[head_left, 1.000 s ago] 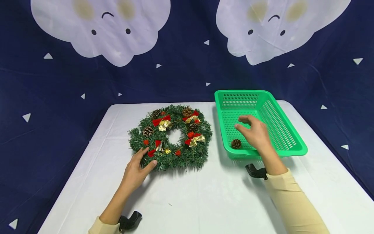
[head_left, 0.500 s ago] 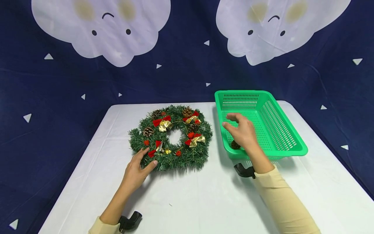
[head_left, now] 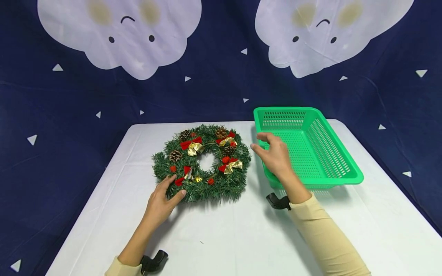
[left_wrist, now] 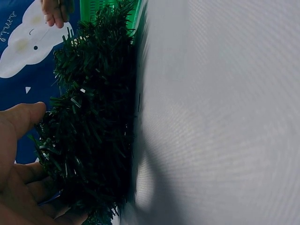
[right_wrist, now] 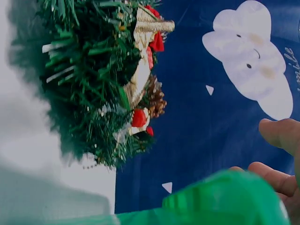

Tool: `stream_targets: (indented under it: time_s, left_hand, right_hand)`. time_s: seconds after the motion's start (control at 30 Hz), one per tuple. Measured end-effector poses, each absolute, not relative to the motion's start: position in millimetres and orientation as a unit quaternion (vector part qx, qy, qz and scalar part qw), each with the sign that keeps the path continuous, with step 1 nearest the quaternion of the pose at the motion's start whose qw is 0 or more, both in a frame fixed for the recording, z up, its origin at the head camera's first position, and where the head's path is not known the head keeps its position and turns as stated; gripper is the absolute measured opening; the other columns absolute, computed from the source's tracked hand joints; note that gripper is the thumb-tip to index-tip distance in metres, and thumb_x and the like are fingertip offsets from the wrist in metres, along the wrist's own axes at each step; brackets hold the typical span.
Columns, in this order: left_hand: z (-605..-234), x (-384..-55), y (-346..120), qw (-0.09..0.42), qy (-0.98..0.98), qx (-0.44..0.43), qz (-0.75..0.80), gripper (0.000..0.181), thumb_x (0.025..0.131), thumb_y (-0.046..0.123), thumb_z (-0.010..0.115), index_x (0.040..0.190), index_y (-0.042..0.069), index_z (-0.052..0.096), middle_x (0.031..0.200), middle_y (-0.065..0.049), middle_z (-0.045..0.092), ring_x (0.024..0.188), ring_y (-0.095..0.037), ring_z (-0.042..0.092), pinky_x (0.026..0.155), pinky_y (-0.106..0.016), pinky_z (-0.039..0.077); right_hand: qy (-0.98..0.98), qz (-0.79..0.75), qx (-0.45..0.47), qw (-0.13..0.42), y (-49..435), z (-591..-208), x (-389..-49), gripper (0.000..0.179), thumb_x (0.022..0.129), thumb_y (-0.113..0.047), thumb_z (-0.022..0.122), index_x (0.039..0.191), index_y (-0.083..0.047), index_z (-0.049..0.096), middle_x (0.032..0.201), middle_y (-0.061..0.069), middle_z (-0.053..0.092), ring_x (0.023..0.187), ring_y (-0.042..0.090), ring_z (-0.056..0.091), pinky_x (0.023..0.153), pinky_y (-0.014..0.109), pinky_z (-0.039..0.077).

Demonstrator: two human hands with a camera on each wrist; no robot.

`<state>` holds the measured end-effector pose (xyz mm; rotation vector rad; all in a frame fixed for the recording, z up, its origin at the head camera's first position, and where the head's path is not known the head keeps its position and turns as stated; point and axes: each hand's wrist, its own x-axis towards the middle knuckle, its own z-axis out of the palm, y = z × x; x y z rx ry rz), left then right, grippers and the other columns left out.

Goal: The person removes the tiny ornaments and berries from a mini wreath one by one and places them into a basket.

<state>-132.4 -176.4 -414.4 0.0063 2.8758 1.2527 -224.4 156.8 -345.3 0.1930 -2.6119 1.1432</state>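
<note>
A green wreath (head_left: 207, 188) trimmed with red and gold bows, red berries and pinecones (head_left: 175, 155) lies on the white table. My left hand (head_left: 162, 201) rests at its front left edge, thumb and fingers spread against the greenery; the left wrist view has the thumb (left_wrist: 29, 116) right at the needles. My right hand (head_left: 276, 155) hovers at the left rim of a green plastic basket (head_left: 345, 180), to the right of the wreath. Its fingers are loosely bent and apart, with nothing between them. The basket floor behind that hand is hidden.
White cloth (head_left: 214, 234) covers the table. Behind it hangs a dark blue backdrop (head_left: 221, 92) printed with white clouds and triangles. Black wrist mounts (head_left: 153, 261) stick out near both cuffs, and the basket's front wall rises beside the right forearm.
My right hand has moved left from over the basket to its left rim, toward the wreath. The pinecone seen in the basket earlier is now out of sight. My left hand stays put.
</note>
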Motion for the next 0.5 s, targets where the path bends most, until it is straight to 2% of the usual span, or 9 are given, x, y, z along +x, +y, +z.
stream_targets:
  time_s: [0.23,0.5]
  left_hand:
    - [-416.5,-131.5,-176.9,0.001,0.917,0.001,0.398,0.07,0.089,0.043,0.061,0.147,0.015,0.033,0.156,-0.02,0.022,0.14,-0.048,0.022,0.107,-0.07,0.018]
    - [-412.9,-131.0,-175.6,-0.005,0.918,0.004,0.396,0.07,0.09,0.045,0.06,0.147,0.015,0.033,0.155,-0.021,0.022,0.139,-0.049,0.022,0.107,-0.07,0.018]
  right_hand:
    - [-0.904,0.4,0.069,0.133,142.7,-346.7,-226.3,0.05,0.086,-0.032,0.068,0.128,-0.008,0.056,0.125,0.012,0.062,0.119,0.03,0.053,0.095,0.048,0.044]
    - [-0.902,0.405,0.07,0.135,130.9,-348.5,-228.7,0.049,0.086,-0.032,0.068,0.126,-0.008,0.057,0.125,0.011,0.062,0.118,0.03,0.053,0.097,0.048,0.042]
